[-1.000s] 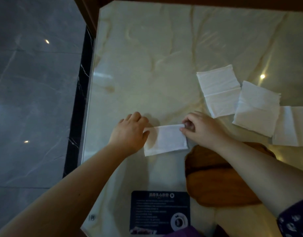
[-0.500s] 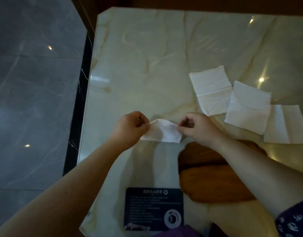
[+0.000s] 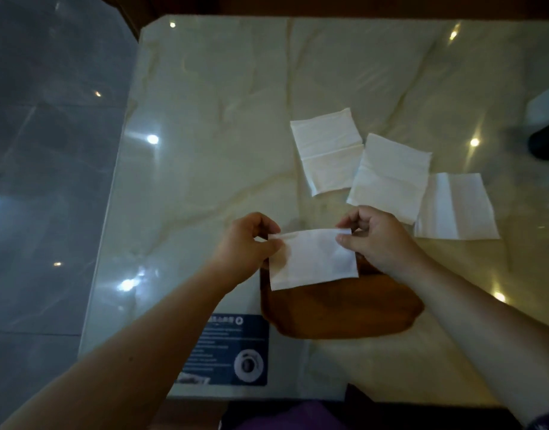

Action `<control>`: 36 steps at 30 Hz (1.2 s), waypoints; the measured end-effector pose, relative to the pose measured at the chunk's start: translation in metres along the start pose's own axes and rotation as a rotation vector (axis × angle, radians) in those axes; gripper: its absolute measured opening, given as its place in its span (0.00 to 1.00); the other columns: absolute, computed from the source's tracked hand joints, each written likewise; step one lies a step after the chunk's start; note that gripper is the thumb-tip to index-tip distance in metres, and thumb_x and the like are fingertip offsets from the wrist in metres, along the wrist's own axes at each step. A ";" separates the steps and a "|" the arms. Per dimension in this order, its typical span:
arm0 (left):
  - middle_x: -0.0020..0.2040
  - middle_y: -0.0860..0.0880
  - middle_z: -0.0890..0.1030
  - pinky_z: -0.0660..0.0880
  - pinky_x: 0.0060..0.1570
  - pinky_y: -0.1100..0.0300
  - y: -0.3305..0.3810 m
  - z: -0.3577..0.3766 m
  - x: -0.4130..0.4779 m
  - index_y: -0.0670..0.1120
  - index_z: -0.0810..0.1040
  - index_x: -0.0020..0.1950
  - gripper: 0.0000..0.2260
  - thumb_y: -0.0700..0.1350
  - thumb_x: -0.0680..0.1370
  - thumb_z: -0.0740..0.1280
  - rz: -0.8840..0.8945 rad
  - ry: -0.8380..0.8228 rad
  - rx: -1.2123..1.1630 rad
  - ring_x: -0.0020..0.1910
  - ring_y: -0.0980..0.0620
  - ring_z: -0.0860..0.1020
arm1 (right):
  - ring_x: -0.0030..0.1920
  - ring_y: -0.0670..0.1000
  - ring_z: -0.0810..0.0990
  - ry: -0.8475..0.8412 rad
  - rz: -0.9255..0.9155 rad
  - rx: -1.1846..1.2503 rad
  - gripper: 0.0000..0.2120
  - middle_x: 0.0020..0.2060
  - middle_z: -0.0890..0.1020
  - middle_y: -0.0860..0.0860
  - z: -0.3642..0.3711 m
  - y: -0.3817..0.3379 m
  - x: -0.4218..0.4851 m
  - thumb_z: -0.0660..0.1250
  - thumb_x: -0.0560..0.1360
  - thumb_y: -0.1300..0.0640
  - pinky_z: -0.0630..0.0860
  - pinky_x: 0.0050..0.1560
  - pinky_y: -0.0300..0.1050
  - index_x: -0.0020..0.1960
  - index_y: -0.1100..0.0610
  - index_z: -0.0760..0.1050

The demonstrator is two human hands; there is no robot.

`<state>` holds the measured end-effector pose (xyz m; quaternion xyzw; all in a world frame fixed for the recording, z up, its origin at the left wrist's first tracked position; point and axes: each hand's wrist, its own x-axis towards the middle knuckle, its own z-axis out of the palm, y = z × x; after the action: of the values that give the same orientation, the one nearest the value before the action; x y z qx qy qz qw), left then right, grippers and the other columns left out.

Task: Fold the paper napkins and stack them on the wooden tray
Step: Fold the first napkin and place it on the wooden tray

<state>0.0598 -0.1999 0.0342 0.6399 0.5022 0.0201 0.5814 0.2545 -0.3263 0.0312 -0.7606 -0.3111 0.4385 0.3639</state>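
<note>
The folded napkin (image 3: pixel 313 259) has left the table (image 3: pixel 220 150) and now hangs over the wooden tray (image 3: pixel 344 311). The left hand (image 3: pixel 245 243) and right hand (image 3: pixel 375 240) each pinch a top corner, so placing looks next.

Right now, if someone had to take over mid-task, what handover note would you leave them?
Left hand and right hand each pinch a top corner of one folded napkin, held over the tray's far edge.
Three napkins lie on the table beyond: left, middle, right.
Done: one napkin folded.
Left: lay it on the tray, which shows no napkins yet; fold and stack the other three.
</note>
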 end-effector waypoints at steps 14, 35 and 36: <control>0.43 0.50 0.81 0.82 0.37 0.53 -0.004 0.065 0.003 0.51 0.77 0.44 0.06 0.40 0.73 0.69 0.006 -0.049 0.356 0.39 0.51 0.81 | 0.37 0.46 0.77 -0.073 -0.083 -0.434 0.03 0.38 0.77 0.45 -0.040 0.057 -0.015 0.69 0.72 0.57 0.70 0.34 0.38 0.43 0.50 0.77; 0.48 0.53 0.80 0.79 0.41 0.53 0.080 0.080 0.081 0.52 0.77 0.50 0.06 0.52 0.76 0.65 0.418 0.009 0.833 0.41 0.53 0.78 | 0.42 0.54 0.77 0.200 -0.191 -0.644 0.08 0.42 0.77 0.50 -0.155 0.032 0.103 0.70 0.68 0.51 0.74 0.44 0.49 0.45 0.51 0.75; 0.48 0.53 0.80 0.79 0.41 0.53 0.091 0.084 0.091 0.51 0.77 0.51 0.07 0.52 0.77 0.65 0.443 0.004 0.849 0.41 0.52 0.78 | 0.43 0.54 0.77 0.225 -0.174 -0.650 0.09 0.43 0.77 0.51 -0.162 0.034 0.111 0.70 0.68 0.52 0.74 0.45 0.48 0.45 0.52 0.75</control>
<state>0.2124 -0.1837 0.0252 0.9124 0.3187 -0.0619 0.2494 0.4509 -0.3023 0.0113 -0.8507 -0.4563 0.1975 0.1708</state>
